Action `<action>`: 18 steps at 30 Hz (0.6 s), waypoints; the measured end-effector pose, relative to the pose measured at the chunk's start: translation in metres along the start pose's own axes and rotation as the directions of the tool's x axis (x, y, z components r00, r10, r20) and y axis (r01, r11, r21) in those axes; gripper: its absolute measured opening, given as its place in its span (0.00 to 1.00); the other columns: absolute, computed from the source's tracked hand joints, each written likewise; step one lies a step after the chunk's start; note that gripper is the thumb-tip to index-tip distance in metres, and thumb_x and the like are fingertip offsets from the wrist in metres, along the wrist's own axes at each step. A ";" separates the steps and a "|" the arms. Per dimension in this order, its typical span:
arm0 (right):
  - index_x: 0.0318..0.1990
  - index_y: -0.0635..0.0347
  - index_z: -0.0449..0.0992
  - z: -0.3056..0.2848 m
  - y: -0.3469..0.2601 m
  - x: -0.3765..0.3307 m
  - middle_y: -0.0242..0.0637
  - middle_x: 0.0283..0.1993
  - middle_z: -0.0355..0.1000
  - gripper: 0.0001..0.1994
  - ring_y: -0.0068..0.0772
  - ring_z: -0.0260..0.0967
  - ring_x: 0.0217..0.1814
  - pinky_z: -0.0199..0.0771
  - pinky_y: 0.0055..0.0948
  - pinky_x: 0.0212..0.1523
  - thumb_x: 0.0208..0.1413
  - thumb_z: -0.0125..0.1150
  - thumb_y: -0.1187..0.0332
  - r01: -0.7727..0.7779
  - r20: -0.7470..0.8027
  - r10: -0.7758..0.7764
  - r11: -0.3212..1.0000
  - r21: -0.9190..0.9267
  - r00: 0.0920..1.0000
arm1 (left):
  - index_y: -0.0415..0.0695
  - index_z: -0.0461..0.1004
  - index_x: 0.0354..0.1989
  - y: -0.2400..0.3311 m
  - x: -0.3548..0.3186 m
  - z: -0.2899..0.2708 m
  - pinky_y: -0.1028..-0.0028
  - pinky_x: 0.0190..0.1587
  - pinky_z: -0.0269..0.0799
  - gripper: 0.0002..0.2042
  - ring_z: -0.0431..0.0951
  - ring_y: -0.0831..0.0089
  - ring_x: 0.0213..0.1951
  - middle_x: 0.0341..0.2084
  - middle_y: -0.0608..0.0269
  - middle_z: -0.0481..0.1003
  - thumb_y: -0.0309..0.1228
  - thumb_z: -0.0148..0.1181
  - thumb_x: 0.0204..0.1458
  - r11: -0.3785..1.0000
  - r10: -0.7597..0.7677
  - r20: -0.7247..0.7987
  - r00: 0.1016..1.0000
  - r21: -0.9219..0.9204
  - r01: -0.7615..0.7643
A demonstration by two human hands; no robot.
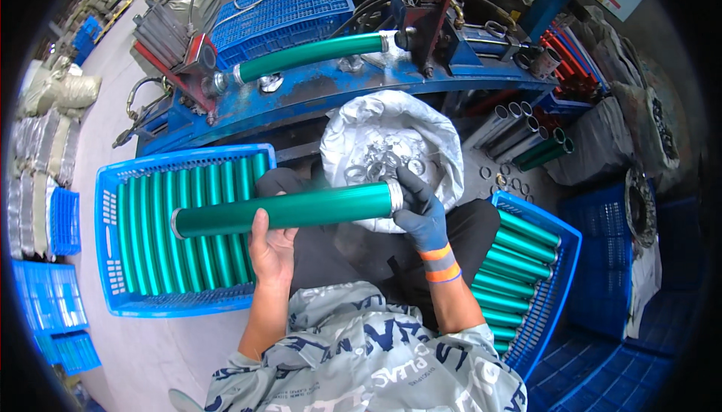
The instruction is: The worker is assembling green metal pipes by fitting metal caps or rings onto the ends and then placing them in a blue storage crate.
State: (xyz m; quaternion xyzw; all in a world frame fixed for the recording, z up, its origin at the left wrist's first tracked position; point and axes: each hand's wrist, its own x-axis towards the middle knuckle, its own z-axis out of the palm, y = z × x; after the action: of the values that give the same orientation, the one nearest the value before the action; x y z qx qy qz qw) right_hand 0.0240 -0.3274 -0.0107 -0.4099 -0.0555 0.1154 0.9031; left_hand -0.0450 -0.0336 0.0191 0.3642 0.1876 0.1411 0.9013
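Note:
A long green metal tube [289, 212] lies nearly level across my lap, tilted slightly up to the right. My bare left hand [271, 250] holds it from below near the middle, thumb on the near side. At its right end sits a silver ring [395, 197]. My right hand [420, 212], in a dark blue glove with an orange and grey cuff, is closed around that end with thumb and fingers at the ring. Just beyond the tube stands a white woven sack [444, 141] with its rim rolled down, holding loose silver rings [387, 158].
Blue crates with green tubes stand left [113, 261] and right [568, 276]. Ahead, a blue machine bench [301, 103] carries another green tube [312, 57] between its two ends. Upright tubes [519, 130] and scattered rings [505, 180] are on the floor right of the sack.

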 end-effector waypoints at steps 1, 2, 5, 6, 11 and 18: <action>0.80 0.70 0.66 -0.001 -0.001 0.000 0.48 0.74 0.76 0.49 0.43 0.75 0.75 0.75 0.41 0.76 0.52 0.87 0.70 0.000 0.007 0.000 1.000 -0.003 1.000 | 0.45 0.78 0.66 0.000 0.000 -0.002 0.56 0.65 0.84 0.20 0.84 0.59 0.63 0.63 0.51 0.82 0.41 0.66 0.72 1.000 0.006 0.000 1.000 -0.005 -0.006; 0.80 0.70 0.66 -0.003 -0.001 0.000 0.48 0.75 0.75 0.49 0.43 0.75 0.75 0.74 0.41 0.77 0.52 0.87 0.71 -0.014 0.010 0.015 0.997 -0.075 1.000 | 0.45 0.78 0.66 0.000 0.000 -0.004 0.55 0.65 0.84 0.20 0.84 0.59 0.63 0.63 0.52 0.82 0.40 0.66 0.72 1.000 0.005 -0.004 1.000 -0.001 -0.005; 0.79 0.72 0.68 -0.001 -0.002 0.001 0.48 0.76 0.74 0.46 0.40 0.74 0.75 0.70 0.41 0.78 0.54 0.85 0.72 -0.019 -0.003 0.019 0.982 -0.189 1.000 | 0.46 0.78 0.65 -0.002 0.003 -0.007 0.55 0.64 0.84 0.19 0.85 0.59 0.62 0.62 0.52 0.82 0.40 0.67 0.71 1.000 0.010 -0.014 1.000 0.015 -0.010; 0.79 0.72 0.68 0.001 -0.007 0.001 0.47 0.75 0.75 0.44 0.38 0.75 0.74 0.71 0.40 0.77 0.54 0.84 0.73 -0.062 -0.009 0.061 0.973 -0.222 0.998 | 0.46 0.79 0.65 0.000 0.002 -0.006 0.55 0.64 0.84 0.19 0.85 0.59 0.61 0.62 0.52 0.83 0.40 0.67 0.71 0.999 0.021 -0.015 1.000 0.035 -0.020; 0.80 0.67 0.69 -0.010 -0.008 0.019 0.38 0.69 0.79 0.40 0.29 0.79 0.65 0.78 0.32 0.69 0.59 0.74 0.83 -0.103 0.019 0.115 0.945 -0.311 0.993 | 0.44 0.80 0.64 -0.007 0.019 -0.010 0.55 0.69 0.80 0.21 0.83 0.60 0.65 0.64 0.52 0.82 0.45 0.67 0.71 0.997 0.014 0.047 0.999 0.077 -0.018; 0.77 0.72 0.70 -0.034 -0.011 0.100 0.48 0.76 0.74 0.30 0.38 0.75 0.75 0.71 0.37 0.77 0.72 0.66 0.66 0.115 0.229 -0.067 0.973 -0.201 0.971 | 0.43 0.71 0.72 0.001 0.041 -0.020 0.52 0.75 0.73 0.31 0.75 0.57 0.72 0.71 0.53 0.74 0.54 0.64 0.72 0.989 -0.070 -0.005 0.998 -0.133 0.069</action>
State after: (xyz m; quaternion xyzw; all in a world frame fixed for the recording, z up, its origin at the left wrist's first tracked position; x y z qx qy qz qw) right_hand 0.1290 -0.3337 -0.0244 -0.4858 -0.1863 0.1119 0.8466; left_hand -0.0174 -0.0044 -0.0034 0.2960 0.1945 0.1234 0.9270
